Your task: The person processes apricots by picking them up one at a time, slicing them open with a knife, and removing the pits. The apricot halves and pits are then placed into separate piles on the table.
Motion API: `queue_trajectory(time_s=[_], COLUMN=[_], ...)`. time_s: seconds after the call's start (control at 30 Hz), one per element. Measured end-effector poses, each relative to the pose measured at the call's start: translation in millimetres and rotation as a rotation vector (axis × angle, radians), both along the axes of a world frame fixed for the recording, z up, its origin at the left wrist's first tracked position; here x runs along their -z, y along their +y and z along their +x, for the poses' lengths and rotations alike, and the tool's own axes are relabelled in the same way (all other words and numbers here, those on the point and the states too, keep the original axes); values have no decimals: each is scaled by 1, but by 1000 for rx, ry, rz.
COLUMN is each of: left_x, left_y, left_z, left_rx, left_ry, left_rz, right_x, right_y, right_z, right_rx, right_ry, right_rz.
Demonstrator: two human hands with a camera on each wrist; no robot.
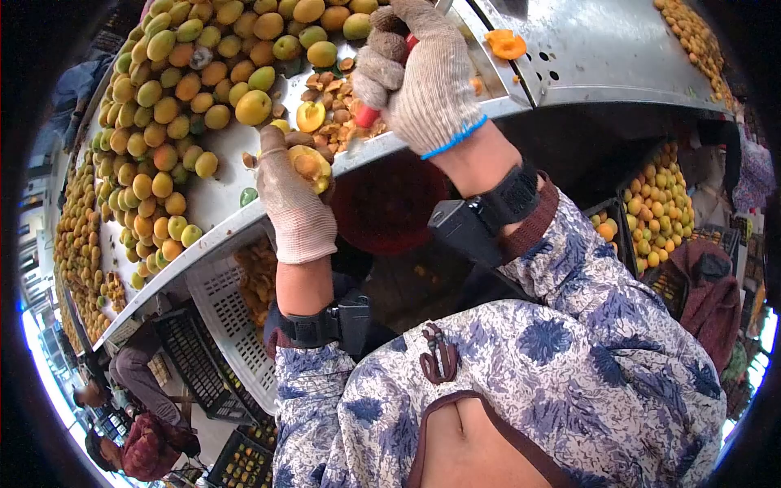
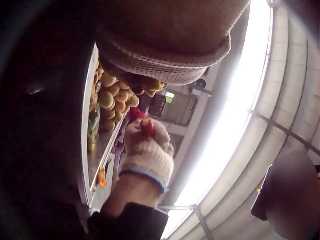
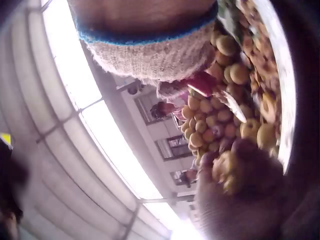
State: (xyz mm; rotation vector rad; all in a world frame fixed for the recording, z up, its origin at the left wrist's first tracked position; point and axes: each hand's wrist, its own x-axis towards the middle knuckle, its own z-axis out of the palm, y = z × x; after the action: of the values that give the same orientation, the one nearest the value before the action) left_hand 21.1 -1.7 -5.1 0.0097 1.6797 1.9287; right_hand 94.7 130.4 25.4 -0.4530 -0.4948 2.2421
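My left hand (image 1: 294,203), in a knit glove with a stained thumb, grips a cut apricot (image 1: 313,167) over the table's front edge. Its yellow-orange flesh faces up. In a similar glove with a blue cuff, my right hand (image 1: 431,85) holds a red-handled knife (image 1: 368,115). The right wrist view shows the pale knife blade (image 3: 234,107) pointing toward the fruit, apart from it. Between the hands, on the metal table (image 1: 224,175), lie an open apricot half (image 1: 311,115) and many brown pits (image 1: 332,85).
A large heap of whole apricots (image 1: 167,110) covers the table's left and far side. An orange apricot piece (image 1: 506,45) lies at the right. Below are a red basin (image 1: 386,203), a white crate (image 1: 232,301) and a black crate (image 1: 195,358). Another person (image 1: 150,443) sits at lower left.
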Motion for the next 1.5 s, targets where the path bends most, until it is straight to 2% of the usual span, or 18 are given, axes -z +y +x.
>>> queue_trajectory(time_s=[0.03,0.13,0.17,0.2,0.23,0.47,0.67,0.77,0.8,0.83,0.87,0.9,0.97,1.0,1.1,1.23,1.33,1.5], left_x=[-2,-5,-3,-1,3,7,1,-11,-14,-16,-19,-23,-24,-23,-13,-10,-26,-24], left_y=[0,-4,-2,0,0,-10,-7,-13,-30,-29,-30,-31,-33,-34,-18,22,54,72], left_z=[-3,-12,-15,-17,-19,-28,-23,-24,-33,-38,-44,-50,-64,-73,-89,-84,-66,-66], left_rx=[-3,47,47,15,-15,149,94,-29,170,46,-2,-48,-58,49,355,713,949,1060], left_ry=[8,27,35,7,-23,-105,-204,-267,-193,-189,-92,5,103,227,861,1136,1098,1112], left_rz=[8,-30,-26,52,130,148,221,104,164,138,76,12,-43,-97,-265,-1090,-1439,-1461], right_x=[8,-13,-10,19,10,16,13,10,4,-6,-8,12,0,-2,2,11,7,-3], right_y=[3,-17,-24,-29,-39,-50,-55,-51,-45,-39,-28,-7,8,12,13,23,28,27], right_z=[9,8,6,-4,-3,-3,-1,-5,0,5,7,-1,11,15,18,13,17,21], right_rx=[-138,-228,-376,-351,-388,-332,-181,237,128,23,35,142,-160,-294,-227,-99,-124,-241], right_ry=[48,-576,-652,-623,-724,-712,-580,-279,-306,-324,-419,-556,-1038,-1200,-1254,-1198,-1221,-1295], right_rz=[329,755,912,1198,1416,1526,1489,1252,973,693,657,979,1302,1400,1349,1253,1268,1277])
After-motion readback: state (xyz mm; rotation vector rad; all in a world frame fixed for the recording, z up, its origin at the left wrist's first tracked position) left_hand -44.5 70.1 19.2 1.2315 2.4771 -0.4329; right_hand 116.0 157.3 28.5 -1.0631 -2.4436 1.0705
